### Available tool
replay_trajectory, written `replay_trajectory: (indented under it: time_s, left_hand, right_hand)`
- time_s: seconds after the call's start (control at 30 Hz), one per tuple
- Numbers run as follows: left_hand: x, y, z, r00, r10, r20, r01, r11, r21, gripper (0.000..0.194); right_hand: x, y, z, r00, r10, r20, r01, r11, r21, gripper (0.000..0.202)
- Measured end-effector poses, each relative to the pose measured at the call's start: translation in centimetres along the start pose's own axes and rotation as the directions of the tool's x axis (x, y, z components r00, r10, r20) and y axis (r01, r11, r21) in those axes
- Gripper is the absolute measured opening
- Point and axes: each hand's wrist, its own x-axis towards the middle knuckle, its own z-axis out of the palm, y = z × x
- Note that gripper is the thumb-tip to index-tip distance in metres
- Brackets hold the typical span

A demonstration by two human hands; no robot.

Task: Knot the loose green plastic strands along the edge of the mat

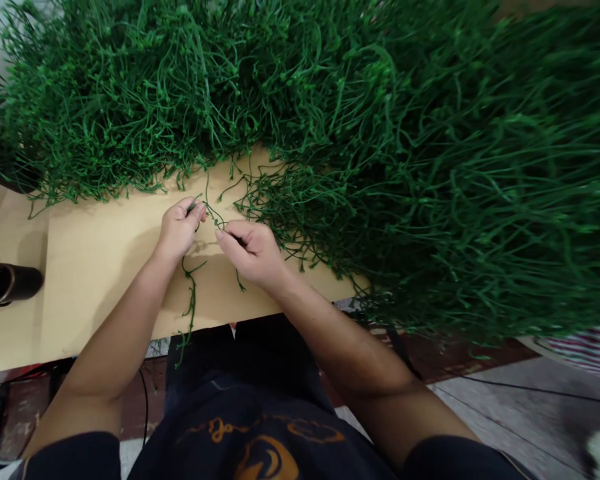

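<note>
My left hand (180,227) is closed in a pinch around thin green plant stems, which look like plastic. One green stem (214,215) spans the small gap between my hands. My right hand (254,252), fingers curled, pinches its other end between thumb and forefinger. Below my left hand a branched green sprig (192,300) trails over the near table edge; whether it is attached to the held stem I cannot tell. A short stem end (241,281) shows under my right hand. Both hands are just above the tan tabletop (90,253).
A big heap of green stems (300,87) covers the table's far side. More stems (480,220) spread along the right and overhang the near edge. At far left a dark cup-like cylinder (23,283) lies on its side. Cables (530,389) run below the table.
</note>
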Motion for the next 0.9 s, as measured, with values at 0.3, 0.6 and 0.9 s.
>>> replay_trajectory:
  time_s: [0.3,0.6,0.9]
  left_hand:
    - [0.8,1.0,-4.0,0.973,-0.064,-0.220,0.032,0.989,-0.147,0.027]
    - [-0.1,0.5,-3.5,0.992,0.012,0.128,0.006,0.990,-0.139,0.023]
    - [-0.5,0.6,-2.1,0.987,0.076,0.139,-0.087,0.993,0.074,0.012]
  right_hand:
    - [-1.9,-5.9,-2.8,0.954,-0.269,0.134,0.268,0.963,0.024,0.036]
    - [-1.2,-2.4,-7.3,0.985,0.091,-0.146,-0.104,0.991,-0.085,0.039]
    - [-0.6,0.4,-4.3,0.999,0.045,0.021,-0.043,0.995,-0.087,0.022]
